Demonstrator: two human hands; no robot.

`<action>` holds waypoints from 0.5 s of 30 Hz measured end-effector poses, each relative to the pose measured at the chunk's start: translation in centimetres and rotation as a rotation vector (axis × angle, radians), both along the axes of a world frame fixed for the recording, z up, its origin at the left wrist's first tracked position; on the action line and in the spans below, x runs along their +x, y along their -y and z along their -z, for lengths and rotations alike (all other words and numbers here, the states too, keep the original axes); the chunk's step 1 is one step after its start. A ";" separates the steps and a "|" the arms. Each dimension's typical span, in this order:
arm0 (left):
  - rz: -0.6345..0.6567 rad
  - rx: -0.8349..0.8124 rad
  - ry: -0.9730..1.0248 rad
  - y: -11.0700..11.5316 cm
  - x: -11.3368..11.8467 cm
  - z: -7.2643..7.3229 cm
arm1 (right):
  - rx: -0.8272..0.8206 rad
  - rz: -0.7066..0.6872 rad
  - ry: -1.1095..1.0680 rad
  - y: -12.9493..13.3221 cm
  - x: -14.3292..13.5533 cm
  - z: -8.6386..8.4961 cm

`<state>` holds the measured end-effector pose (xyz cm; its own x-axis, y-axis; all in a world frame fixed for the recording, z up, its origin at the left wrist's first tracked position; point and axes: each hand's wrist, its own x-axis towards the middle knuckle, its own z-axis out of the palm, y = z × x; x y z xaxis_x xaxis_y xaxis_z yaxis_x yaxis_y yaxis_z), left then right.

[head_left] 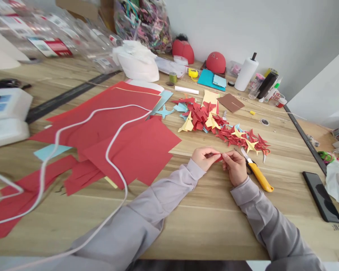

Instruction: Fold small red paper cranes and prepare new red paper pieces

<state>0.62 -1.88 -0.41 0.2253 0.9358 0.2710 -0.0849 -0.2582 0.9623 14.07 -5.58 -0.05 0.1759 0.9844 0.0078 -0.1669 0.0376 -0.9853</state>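
Between my two hands is a small piece of folded red paper (219, 158), mostly covered by my fingers. My left hand (205, 158) pinches its left side, and my right hand (235, 165) pinches the right side with thumb and forefinger. Just right of my right hand lies a yellow utility knife (260, 176), its blade pointing up and left. Dark-handled scissors (249, 167) lie partly hidden under that knife. Beyond my hands spreads a heap of folded paper stars and cranes (199, 116) in red, yellow and blue.
Large red paper sheets (135, 146) cover the left of the table, with a white cable (117, 169) looping over them. A black phone (322, 197) lies at the right edge. Paper squares, a yellow tape measure (192, 73) and a white roll (246, 74) stand toward the wall.
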 end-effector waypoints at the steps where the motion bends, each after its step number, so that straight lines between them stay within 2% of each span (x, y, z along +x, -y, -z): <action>1: 0.002 0.003 -0.012 0.0 0.0 0.0 | 0.001 0.001 0.006 0.0 0.0 0.1; 15: 0.015 -0.031 -0.071 0.1 -0.1 -0.2 | 0.006 -0.028 0.058 0.1 -0.1 0.3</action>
<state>0.53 -1.99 -0.17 0.2575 0.9398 0.2248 -0.0196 -0.2275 0.9736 13.98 -5.67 -0.38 0.1474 0.9888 0.0234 -0.1109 0.0400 -0.9930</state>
